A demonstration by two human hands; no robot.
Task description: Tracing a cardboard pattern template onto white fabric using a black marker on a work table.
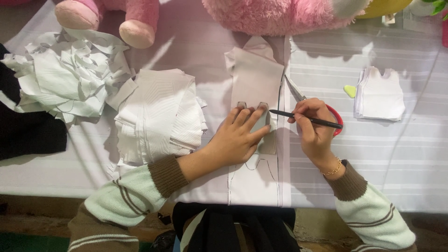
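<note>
Two hands: left hand flat on template; right hand grips one pen, one scissors.

The scissors lie mostly hidden beneath the right hand, pink toys cropped above.

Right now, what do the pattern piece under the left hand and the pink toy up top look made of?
Pattern piece: probably stiff matte card, since it lies flat with crisp edges. Pink toy: fuzzy plush fabric. Left hand presses the piece flat.
</note>
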